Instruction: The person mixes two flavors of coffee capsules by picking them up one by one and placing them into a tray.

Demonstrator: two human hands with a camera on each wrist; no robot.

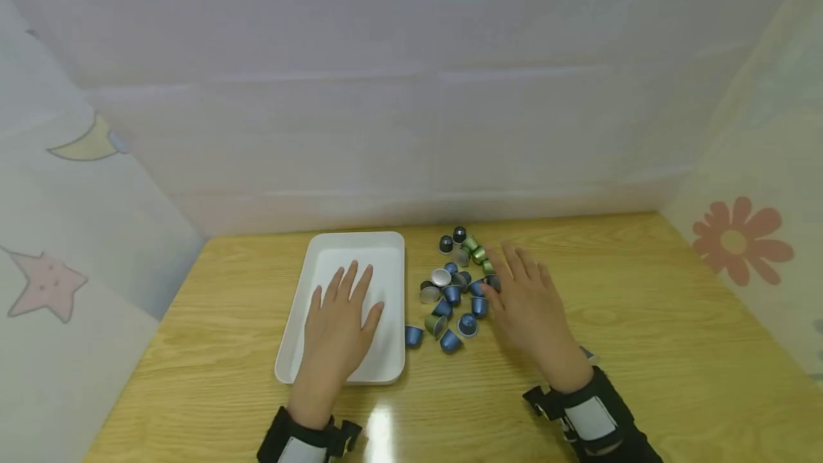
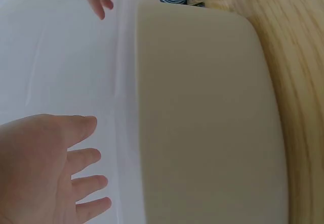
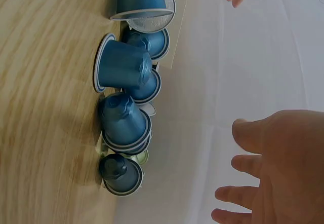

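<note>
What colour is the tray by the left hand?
The tray is white, which shows best in the head view.

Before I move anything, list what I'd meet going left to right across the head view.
Pink star print, white tray, main cluster of capsules, right hand, red flower print.
</note>
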